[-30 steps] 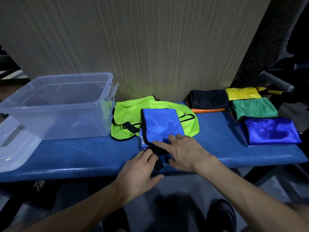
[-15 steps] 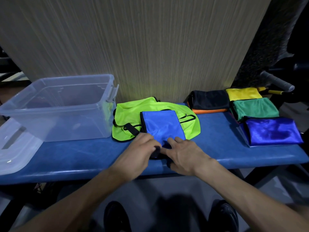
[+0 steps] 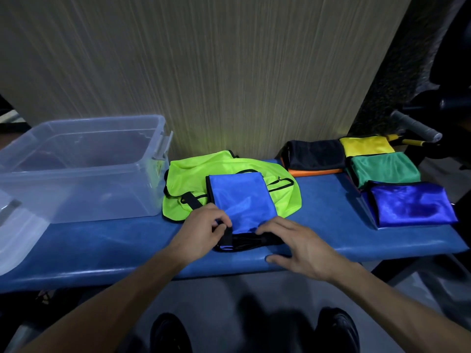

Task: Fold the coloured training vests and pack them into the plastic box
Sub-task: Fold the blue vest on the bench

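The blue vest [image 3: 240, 202] lies at centre frame on the blue worktop [image 3: 331, 225], its far half overlapping the lime-green vest [image 3: 229, 171]. It looks thin, slick and floppy, so take it by the black-trimmed near edge. Your left hand [image 3: 201, 230] pinches that edge; your right hand [image 3: 300, 247] rests there with fingers spread. Folded vests [image 3: 382, 169] sit at the right. The clear plastic box [image 3: 81, 166] stands at the left, seemingly with nothing in it.
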`<state>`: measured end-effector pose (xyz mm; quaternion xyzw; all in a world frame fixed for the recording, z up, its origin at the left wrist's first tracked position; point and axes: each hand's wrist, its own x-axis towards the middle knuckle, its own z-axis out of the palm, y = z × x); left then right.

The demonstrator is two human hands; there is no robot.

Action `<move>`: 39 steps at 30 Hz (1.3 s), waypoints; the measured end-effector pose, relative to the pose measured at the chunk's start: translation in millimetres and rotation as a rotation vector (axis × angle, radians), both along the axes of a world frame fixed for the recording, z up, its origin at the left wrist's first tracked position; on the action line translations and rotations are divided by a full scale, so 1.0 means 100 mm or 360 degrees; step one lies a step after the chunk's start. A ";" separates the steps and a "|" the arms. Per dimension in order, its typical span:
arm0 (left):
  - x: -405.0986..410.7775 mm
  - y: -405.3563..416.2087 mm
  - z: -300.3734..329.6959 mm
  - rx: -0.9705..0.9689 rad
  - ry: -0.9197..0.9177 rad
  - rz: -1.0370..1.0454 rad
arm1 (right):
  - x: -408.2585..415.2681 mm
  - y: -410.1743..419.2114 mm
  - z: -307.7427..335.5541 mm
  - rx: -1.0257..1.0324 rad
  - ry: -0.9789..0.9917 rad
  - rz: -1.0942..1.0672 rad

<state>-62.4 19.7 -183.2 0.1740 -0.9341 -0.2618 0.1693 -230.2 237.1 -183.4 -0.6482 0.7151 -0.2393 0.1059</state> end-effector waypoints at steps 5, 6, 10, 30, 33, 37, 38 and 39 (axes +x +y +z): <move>0.14 -0.17 0.00 0.0458 -0.0089 -0.0315 | -0.10 -0.02 -0.08 -0.0108 -0.0279 0.0001; 0.19 -0.22 0.00 0.0518 -0.0169 -0.0406 | -0.11 -0.04 -0.09 -0.0116 -0.0291 -0.0005; 0.23 -0.32 -0.12 0.0374 -0.0185 -0.0509 | -0.11 -0.09 -0.15 -0.0156 -0.0192 -0.0061; 0.23 0.18 -0.18 0.0544 0.0124 0.0140 | -0.14 -0.07 0.32 -0.0052 -0.0872 -0.0491; 0.09 0.18 -0.13 0.0534 0.0120 0.0249 | -0.23 -0.24 0.30 -0.0046 -0.0796 -0.0635; -0.10 0.15 -0.03 0.0511 -0.0024 0.0384 | -0.27 -0.43 0.23 0.0008 -0.0572 -0.0832; -0.14 0.12 -0.01 0.0476 -0.0100 0.0416 | -0.26 -0.47 0.22 0.0007 -0.0513 -0.0863; -0.18 0.09 0.00 0.0430 -0.0189 0.0443 | -0.24 -0.51 0.20 -0.0001 -0.0448 -0.0883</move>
